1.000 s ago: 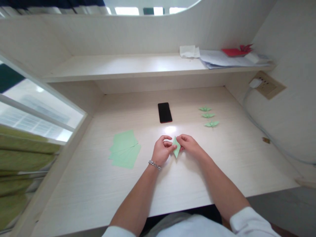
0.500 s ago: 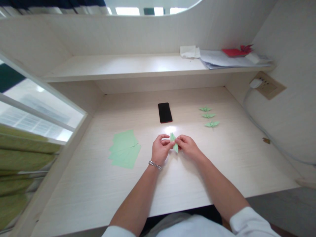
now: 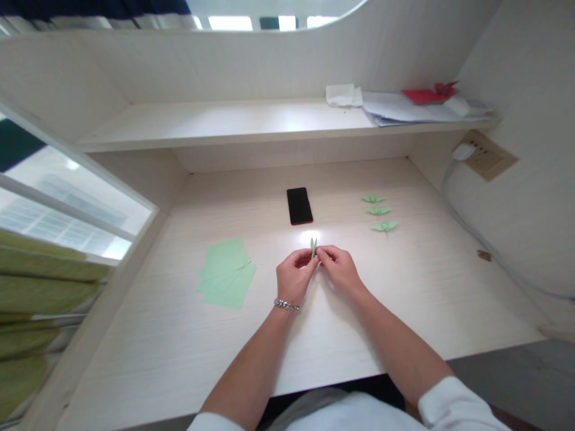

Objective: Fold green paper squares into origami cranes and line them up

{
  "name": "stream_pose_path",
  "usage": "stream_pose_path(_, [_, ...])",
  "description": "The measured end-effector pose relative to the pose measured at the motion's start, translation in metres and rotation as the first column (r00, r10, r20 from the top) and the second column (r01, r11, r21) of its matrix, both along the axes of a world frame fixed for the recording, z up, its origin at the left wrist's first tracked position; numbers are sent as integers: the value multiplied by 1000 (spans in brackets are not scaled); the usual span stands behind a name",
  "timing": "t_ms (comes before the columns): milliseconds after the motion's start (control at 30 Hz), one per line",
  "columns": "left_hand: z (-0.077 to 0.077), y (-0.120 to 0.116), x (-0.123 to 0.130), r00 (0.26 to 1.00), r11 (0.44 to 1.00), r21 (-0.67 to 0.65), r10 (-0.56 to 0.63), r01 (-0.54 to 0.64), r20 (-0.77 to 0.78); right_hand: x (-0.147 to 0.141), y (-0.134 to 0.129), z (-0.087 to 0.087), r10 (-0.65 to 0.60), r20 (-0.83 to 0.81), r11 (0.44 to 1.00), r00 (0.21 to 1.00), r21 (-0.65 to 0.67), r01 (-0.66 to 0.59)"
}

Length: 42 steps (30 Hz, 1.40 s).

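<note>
A small folded piece of green paper [image 3: 313, 246] is pinched between my two hands, two narrow points sticking up and its lower part hidden by my fingers. My left hand [image 3: 295, 276], with a chain bracelet at the wrist, grips it from the left. From the right, my right hand [image 3: 340, 268] holds it between thumb and fingers. Flat green sheets [image 3: 227, 272] lie overlapping to the left. Three folded green paper cranes [image 3: 378, 211] sit in a column at the right.
A black phone [image 3: 299, 206] lies beyond my hands on the desk [image 3: 148, 335]. Papers [image 3: 395, 109] and a red folded item rest on the shelf [image 3: 215, 123]. A cable runs down from the socket [image 3: 487, 155] on the right wall.
The folded green paper has turned and shows less of itself, its lower tip now covered. My left fingers have closed in around it, and both hands are nearer each other.
</note>
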<state>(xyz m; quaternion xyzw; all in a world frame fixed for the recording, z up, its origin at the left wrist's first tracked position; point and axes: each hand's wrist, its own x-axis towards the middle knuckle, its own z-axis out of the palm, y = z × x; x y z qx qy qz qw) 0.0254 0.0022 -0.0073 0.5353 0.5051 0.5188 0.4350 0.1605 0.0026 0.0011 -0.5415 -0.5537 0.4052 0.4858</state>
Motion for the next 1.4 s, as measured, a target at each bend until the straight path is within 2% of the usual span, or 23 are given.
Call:
stream_pose_path(133, [3, -2, 0, 990, 992, 75, -97, 105, -104, 3, 5, -5, 29, -110, 997, 994, -72, -37])
stream_pose_path(233, [4, 0, -2, 995, 998, 48, -31, 36, -92, 6, 7, -6, 21, -201, 990, 979, -131, -48])
stream_pose_path(333, [3, 4, -4, 1000, 1000, -17, 17, -17, -2, 6, 6, -5, 39, -236, 982, 971, -173, -81])
stream_pose_path(500, [0, 6, -3, 969, 983, -159, -50, 91, 242, 4, 4, -2, -30, -285, 981, 958, -192, -27])
stream_pose_path(667, [1, 6, -2, 953, 975, -195, -41, 103, 299, 4, 4, -2, -50, -320, 985, 946, -173, -7])
stream_pose_path(867, [4, 7, -4, 963, 977, -203, -6, 63, 268, 7, 5, 0, 1, -349, 985, 937, -159, -61])
stream_pose_path(1033, [6, 8, -8, 992, 988, -157, 12, 8, 126, 10, 5, 3, -14, -485, 943, 874, -297, -150])
stream_pose_path(1133, [7, 7, -9, 995, 988, -149, -17, 32, 103, 10, 5, 1, -25, -427, 945, 904, -304, -117])
stream_pose_path(1300, [5, 7, -7, 960, 972, -214, -36, 98, 278, 11, 8, -5, 11, -370, 972, 929, -214, -97])
stream_pose_path(1400, [2, 8, -6, 945, 965, -240, -20, 103, 325, 11, 9, -7, 12, -368, 970, 930, -223, -101])
